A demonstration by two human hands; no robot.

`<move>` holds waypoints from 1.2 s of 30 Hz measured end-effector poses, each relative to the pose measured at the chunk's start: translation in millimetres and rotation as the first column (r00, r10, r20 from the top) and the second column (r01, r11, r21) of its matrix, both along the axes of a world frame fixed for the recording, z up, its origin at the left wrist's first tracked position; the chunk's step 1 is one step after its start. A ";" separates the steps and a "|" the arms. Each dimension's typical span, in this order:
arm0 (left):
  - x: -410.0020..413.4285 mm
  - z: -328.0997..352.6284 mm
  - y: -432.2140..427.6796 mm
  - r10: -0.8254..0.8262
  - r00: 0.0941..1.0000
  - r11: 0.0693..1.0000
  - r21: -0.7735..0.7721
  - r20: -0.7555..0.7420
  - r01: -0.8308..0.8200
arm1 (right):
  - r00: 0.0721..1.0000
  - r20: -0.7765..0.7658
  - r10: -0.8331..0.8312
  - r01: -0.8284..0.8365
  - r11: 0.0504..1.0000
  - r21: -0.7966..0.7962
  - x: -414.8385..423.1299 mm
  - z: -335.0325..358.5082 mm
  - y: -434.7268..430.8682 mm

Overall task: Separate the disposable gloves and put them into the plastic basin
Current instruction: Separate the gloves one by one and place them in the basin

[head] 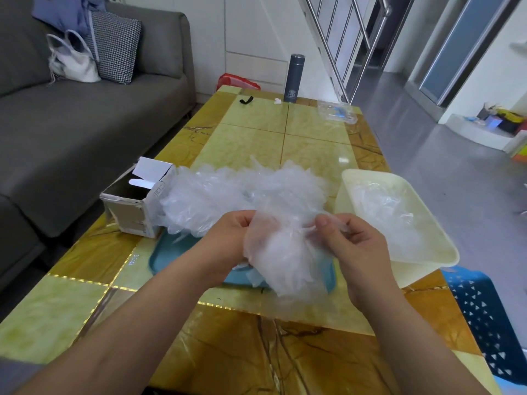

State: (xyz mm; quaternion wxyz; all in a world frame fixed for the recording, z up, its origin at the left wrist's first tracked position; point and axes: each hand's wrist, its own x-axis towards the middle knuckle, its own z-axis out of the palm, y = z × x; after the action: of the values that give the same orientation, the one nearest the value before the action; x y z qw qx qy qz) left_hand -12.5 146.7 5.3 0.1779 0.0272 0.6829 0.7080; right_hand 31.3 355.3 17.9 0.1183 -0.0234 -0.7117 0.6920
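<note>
The left grip [232, 238] and right grip [356, 246] both pinch a clump of clear gloves [282, 260] above the desk [256, 132], beside the cream basin [346, 192] holding loose gloves [382, 201].

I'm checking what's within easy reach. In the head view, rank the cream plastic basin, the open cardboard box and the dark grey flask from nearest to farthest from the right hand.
1. Cream plastic basin, just right of the right hand.
2. Open cardboard box, on the left beyond the glove pile.
3. Dark grey flask, at the table's far end.
</note>
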 end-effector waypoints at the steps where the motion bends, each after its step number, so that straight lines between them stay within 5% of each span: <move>1: -0.8 -1.3 0.8 -0.009 1.000 1.000 0.008 0.030 0.009 | 0.997 0.060 0.049 -0.045 0.997 -0.065 -0.4 0.1 -0.4; 4: -2.1 -9.3 4.1 0.027 0.990 1.000 0.008 0.138 -0.029 | 0.949 0.259 0.181 -0.118 0.963 -0.242 -1.8 -10.1 -2.3; 7: -0.9 -14.7 5.3 -0.007 0.995 0.976 -0.216 0.098 0.028 | 0.919 0.350 0.181 -0.104 0.968 -0.228 -4.5 -21.1 -4.8; 10: 0.0 -19.4 9.0 0.038 0.996 0.925 -0.375 -0.082 -0.066 | 0.895 0.419 0.152 -0.057 0.971 -0.231 -8.2 -30.1 -3.2; 12: 0.8 -21.3 9.5 0.054 0.974 0.932 -0.340 -0.220 -0.129 | 0.876 0.451 0.171 -0.077 0.973 -0.219 -7.7 -31.1 -4.7; 15: 3.0 -21.1 6.3 -0.164 0.857 0.920 -0.389 -0.489 -0.046 | 0.852 0.484 0.199 -0.093 0.968 -0.235 -4.9 -31.7 -6.0; 17: 6.6 -19.6 7.9 -0.254 0.816 0.910 -0.415 -0.519 0.020 | 0.849 0.488 0.204 -0.102 0.968 -0.228 -4.6 -32.0 -7.3; 26: 10.5 11.0 3.4 -0.104 0.975 0.994 -0.059 -0.199 0.094 | 0.881 0.471 0.037 0.040 0.987 -0.153 -11.4 -37.1 2.9; 32: 13.1 2.7 9.2 -0.116 0.985 0.950 -0.275 0.127 0.148 | 0.860 0.491 0.136 -0.054 0.983 -0.177 -8.7 -36.6 1.4; 36: 8.2 -8.4 13.0 -0.033 0.980 0.934 -0.343 0.197 0.100 | 0.824 0.527 0.209 -0.138 0.976 -0.170 -6.7 -35.9 -2.8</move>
State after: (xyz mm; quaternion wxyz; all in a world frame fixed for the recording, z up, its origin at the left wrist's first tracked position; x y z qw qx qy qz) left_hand -4.4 159.8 -3.1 0.2674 -0.0485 0.7771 0.5677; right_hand 24.6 352.5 -18.0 -0.1526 -0.1602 -0.6707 0.7079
